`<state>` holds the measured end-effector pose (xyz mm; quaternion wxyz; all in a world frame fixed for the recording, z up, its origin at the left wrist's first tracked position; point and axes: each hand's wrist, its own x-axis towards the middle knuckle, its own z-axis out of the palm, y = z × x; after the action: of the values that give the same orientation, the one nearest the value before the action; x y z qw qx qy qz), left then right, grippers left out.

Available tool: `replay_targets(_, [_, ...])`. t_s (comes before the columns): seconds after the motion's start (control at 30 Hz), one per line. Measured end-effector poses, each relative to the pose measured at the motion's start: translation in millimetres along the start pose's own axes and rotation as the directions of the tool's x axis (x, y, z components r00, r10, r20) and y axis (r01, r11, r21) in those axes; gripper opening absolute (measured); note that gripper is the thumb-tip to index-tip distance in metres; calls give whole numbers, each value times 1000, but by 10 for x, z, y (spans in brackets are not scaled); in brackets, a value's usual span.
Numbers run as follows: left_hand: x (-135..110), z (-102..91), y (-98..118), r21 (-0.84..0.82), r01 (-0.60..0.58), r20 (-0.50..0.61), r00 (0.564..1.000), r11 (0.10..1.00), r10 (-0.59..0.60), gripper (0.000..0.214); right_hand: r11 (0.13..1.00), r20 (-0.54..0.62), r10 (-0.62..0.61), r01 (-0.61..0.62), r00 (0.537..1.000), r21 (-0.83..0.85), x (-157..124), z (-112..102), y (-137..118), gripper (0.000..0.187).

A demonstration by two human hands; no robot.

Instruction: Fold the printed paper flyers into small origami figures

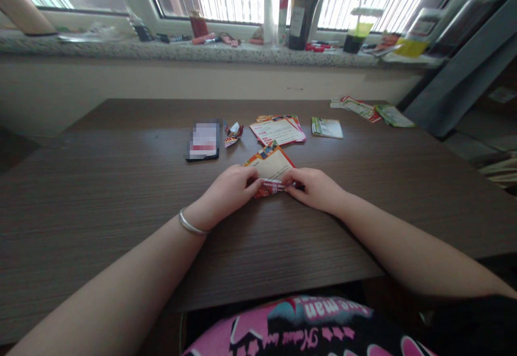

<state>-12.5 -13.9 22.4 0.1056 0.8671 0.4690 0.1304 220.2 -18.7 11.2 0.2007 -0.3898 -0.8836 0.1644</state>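
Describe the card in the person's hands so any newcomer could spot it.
On the brown table, find the left hand and right hand. Between them is a pale card with orange edges. Unlike the stacked cards beyond, it is held and apparently folded along its near edge.

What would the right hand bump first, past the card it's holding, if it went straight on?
Probably the left hand, holding the other side of the card, though depth is hard to judge.
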Motion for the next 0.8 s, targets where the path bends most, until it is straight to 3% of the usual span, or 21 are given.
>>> replay_targets(0.23, [21, 54, -40, 51, -14, -51, 999, 999, 17, 26, 996, 1, -51, 51, 999, -69, 14, 12, 26, 16])
replay_targets(0.5, [5, 26, -77, -18, -16, -12, 1000, 1000, 16, 26, 991, 18, -85, 86, 996, -103, 12, -2, 13, 17])
replay_targets(0.8, [47, 30, -151, -74, 54, 24, 998, 996, -52, 24, 993, 17, -9, 11, 1000, -120, -1, 3, 0, 19])
